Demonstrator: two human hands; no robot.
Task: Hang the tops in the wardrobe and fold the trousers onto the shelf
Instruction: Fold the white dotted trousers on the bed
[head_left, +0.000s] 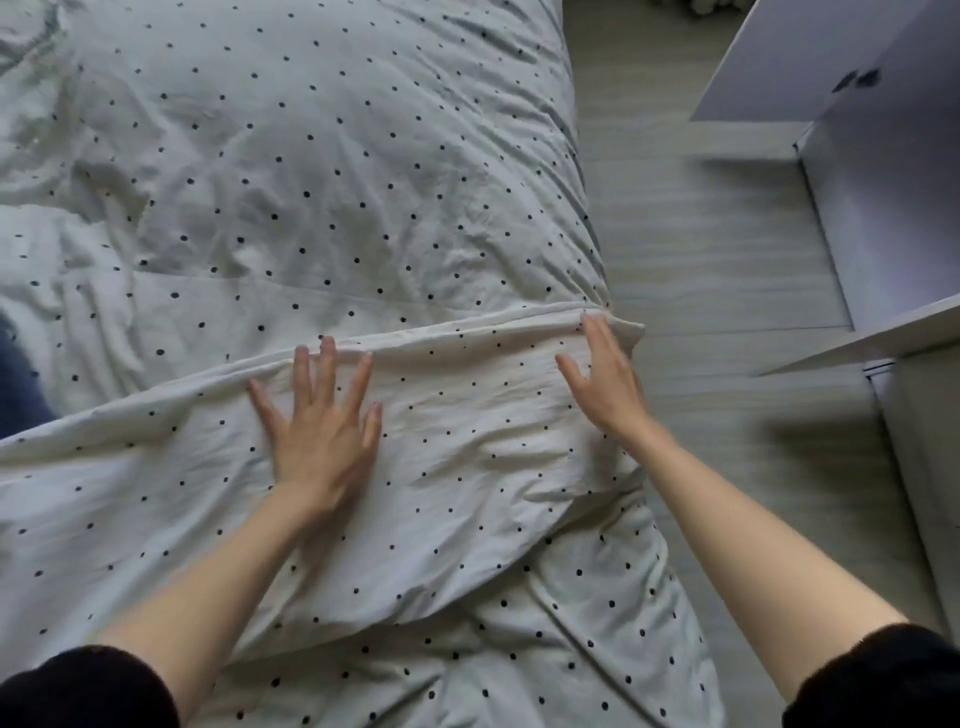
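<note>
**Both hands flat on the dotted duvet**

Across nearly the whole view lay a bed covered by a white duvet (311, 182) with small dark dots, rumpled at the far end and folded over on itself nearer the person, the folded layer's seam edge running from the left side up toward the right. Right of the bed ran a pale wood-grain floor (717, 249), and beyond that stood white furniture (883, 208), its panels open at angles along the right edge; whether it was the wardrobe could not be told. At the far left edge, a patch of dark blue fabric (21, 374) lay half hidden by the duvet; whether it was one of the tops or trousers could not be told.

Two bare forearms reached in from black sleeves (83, 686) at the bottom corners. The left hand (324, 431) rested palm down on the folded layer, fingers straight and spread, fingertips at the seam, gripping nothing. The right hand (605, 379) lay near the duvet's right corner, fingers straight and together, tips at the seam, likewise holding nothing.
</note>
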